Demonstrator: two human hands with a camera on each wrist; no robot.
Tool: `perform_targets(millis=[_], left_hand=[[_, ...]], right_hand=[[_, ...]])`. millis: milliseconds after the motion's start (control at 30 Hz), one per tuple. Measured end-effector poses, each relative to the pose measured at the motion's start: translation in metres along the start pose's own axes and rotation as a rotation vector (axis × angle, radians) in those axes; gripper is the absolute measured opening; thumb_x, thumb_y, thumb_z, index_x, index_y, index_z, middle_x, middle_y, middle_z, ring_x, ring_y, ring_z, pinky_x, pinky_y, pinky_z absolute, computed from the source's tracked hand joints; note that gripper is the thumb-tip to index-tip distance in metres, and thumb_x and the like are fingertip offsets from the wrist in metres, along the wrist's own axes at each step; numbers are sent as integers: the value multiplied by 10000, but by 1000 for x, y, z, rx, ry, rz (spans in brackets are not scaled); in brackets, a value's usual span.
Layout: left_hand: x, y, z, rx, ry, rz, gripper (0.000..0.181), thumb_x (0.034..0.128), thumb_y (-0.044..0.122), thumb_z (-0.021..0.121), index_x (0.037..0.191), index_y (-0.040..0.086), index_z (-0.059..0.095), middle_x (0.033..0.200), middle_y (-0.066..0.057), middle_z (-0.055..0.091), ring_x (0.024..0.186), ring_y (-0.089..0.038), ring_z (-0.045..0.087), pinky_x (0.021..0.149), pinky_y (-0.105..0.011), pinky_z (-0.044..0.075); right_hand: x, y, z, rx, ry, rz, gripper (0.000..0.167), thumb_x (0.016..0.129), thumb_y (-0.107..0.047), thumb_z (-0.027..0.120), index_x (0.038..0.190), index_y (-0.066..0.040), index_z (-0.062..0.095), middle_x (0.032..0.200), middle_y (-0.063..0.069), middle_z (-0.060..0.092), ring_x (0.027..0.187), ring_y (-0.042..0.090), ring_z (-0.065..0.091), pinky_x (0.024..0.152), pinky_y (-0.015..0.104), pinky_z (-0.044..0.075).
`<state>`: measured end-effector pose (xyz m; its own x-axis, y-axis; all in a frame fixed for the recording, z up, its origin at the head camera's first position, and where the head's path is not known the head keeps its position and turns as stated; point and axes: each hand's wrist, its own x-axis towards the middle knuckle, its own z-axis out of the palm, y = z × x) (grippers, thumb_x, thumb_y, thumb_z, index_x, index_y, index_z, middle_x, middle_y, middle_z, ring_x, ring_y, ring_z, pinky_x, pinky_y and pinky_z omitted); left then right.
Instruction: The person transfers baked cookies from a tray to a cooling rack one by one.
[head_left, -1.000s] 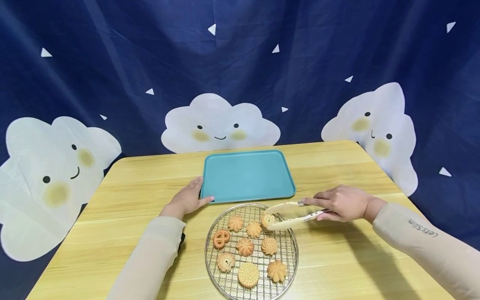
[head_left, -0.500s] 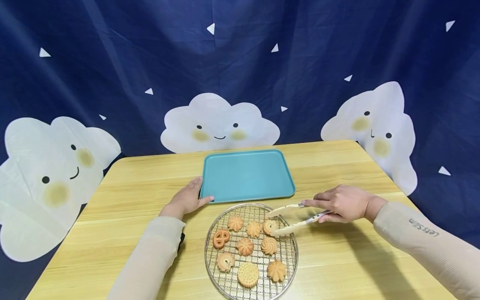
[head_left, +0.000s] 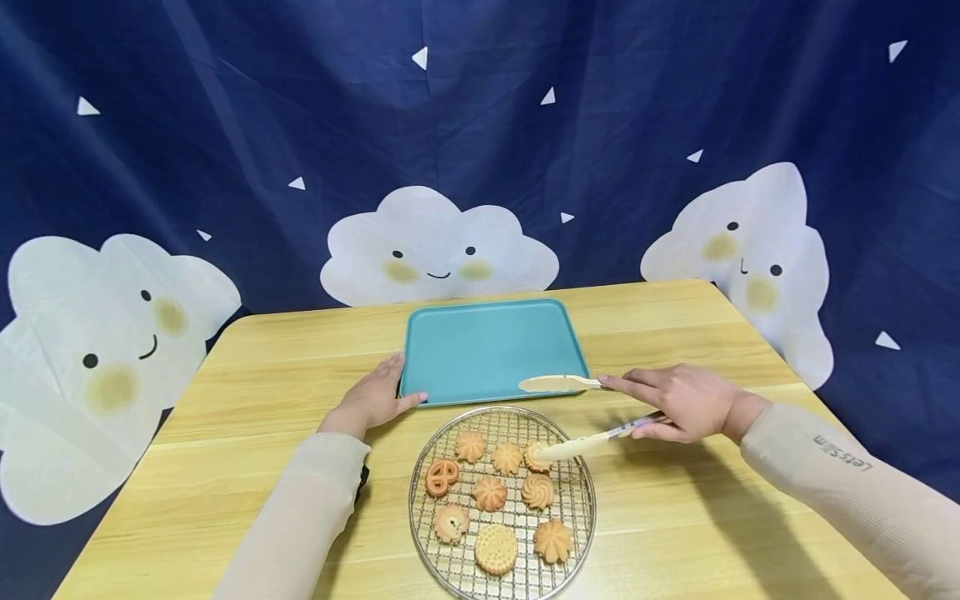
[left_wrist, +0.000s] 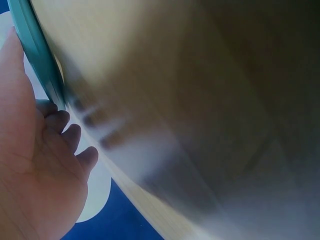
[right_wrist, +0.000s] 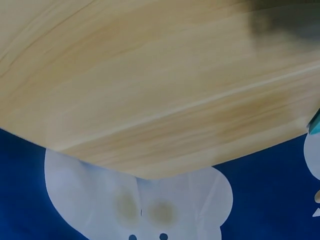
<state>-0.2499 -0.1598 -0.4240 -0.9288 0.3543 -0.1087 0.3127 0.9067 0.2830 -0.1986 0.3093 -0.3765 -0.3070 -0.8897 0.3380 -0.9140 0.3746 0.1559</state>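
My right hand [head_left: 682, 404] holds a pair of cream-tipped tongs [head_left: 573, 447] with the arms spread wide. The lower tip overlaps a ring-shaped cookie [head_left: 536, 455] at the upper right of a round wire rack [head_left: 414, 512]; whether they touch I cannot tell. The upper tip appears over the front right edge of a teal tray [head_left: 487, 350]. At the tray's front left corner rests my left hand [head_left: 375, 394], thumb along the front rim and fingers by the left side. Its loosely bent fingertips [left_wrist: 72, 135] show beside the tray edge in the left wrist view.
More cookies lie spread on the rack, among them a pretzel-shaped one [head_left: 442, 477], a round dotted one [head_left: 496, 548] and a flower-shaped one [head_left: 554, 542]. All stands on a wooden table [head_left: 285, 358], with a blue cloud-patterned curtain [head_left: 480, 100] behind it.
The tongs, first around the ring-shaped cookie, have spread apart. Their upper arm has swung up and away over the tray's edge. That cookie now looks tilted; my left hand has stayed put.
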Motion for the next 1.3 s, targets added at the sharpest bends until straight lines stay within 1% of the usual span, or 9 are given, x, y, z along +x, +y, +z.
perform_targets(millis=[200, 400, 633, 700, 800, 933, 1067, 1200, 1300], left_hand=[[-1, 0, -1, 5, 5, 6, 893, 939, 522, 512, 1470, -105, 166, 1529, -251, 179, 1396, -404, 175, 1132, -498, 183], [-1, 0, -2, 4, 1, 7, 889, 941, 519, 510, 1470, -105, 164, 1530, -251, 178, 1396, -404, 174, 1132, -498, 183], [-1, 0, -2, 0, -3, 6, 894, 940, 531, 502, 1471, -103, 163, 1530, -252, 176, 1397, -403, 172, 1134, -494, 178], [-1, 0, -1, -1, -3, 9, 898, 939, 537, 498, 1470, -106, 164, 1529, -255, 175, 1395, -405, 173, 1133, -497, 179], [0, -1, -1, -2, 0, 8, 902, 937, 541, 500, 1471, -104, 165, 1530, -253, 175, 1396, -402, 174, 1134, -494, 180], [-1, 0, -1, 0, 0, 6, 904, 935, 540, 504, 1474, -99, 158, 1532, -247, 173, 1399, -395, 171, 1136, -487, 179], [-2, 1, -2, 1, -3, 7, 901, 938, 533, 506, 1474, -100, 152, 1532, -249, 170, 1399, -400, 168, 1136, -490, 174], [-3, 2, -3, -4, 0, 6, 899, 937, 527, 512, 1473, -100, 156, 1530, -250, 172, 1396, -405, 170, 1134, -495, 175], [-2, 2, -3, -4, -1, 4, 900, 936, 533, 508, 1475, -97, 156, 1531, -248, 172, 1396, -404, 171, 1134, -496, 177]], right_hand=[[3, -2, 6, -1, 13, 51, 787, 894, -598, 523, 1408, -9, 430, 1082, 79, 576, 623, 79, 545, 481, 243, 481], [8, -5, 13, -4, 47, 114, 817, 883, -629, 513, 1415, -15, 423, 1092, 105, 589, 637, 127, 590, 463, 256, 485], [11, -11, 20, -21, 85, 240, 836, 875, -681, 462, 1428, -57, 415, 1075, 104, 582, 588, 140, 567, 418, 247, 439], [12, -13, 22, -17, 93, 294, 837, 872, -686, 461, 1439, -73, 402, 1077, 103, 578, 595, 144, 560, 426, 254, 442], [14, -17, 24, 4, 99, 395, 838, 860, -670, 504, 1462, -104, 369, 1074, 103, 576, 588, 125, 522, 444, 269, 450], [18, -22, 28, 37, 94, 557, 845, 827, -599, 609, 1494, -173, 315, 1065, 95, 571, 555, 90, 457, 442, 265, 427], [24, -26, 32, 82, 107, 707, 849, 812, -520, 667, 1503, -190, 299, 1054, 97, 561, 564, 100, 453, 456, 277, 409], [31, -29, 35, 137, 119, 850, 858, 833, -515, 659, 1517, -181, 261, 1057, 127, 551, 628, 145, 479, 546, 370, 458], [37, -29, 37, 167, 127, 946, 868, 853, -545, 626, 1527, -169, 229, 1090, 166, 552, 689, 215, 521, 626, 461, 480]])
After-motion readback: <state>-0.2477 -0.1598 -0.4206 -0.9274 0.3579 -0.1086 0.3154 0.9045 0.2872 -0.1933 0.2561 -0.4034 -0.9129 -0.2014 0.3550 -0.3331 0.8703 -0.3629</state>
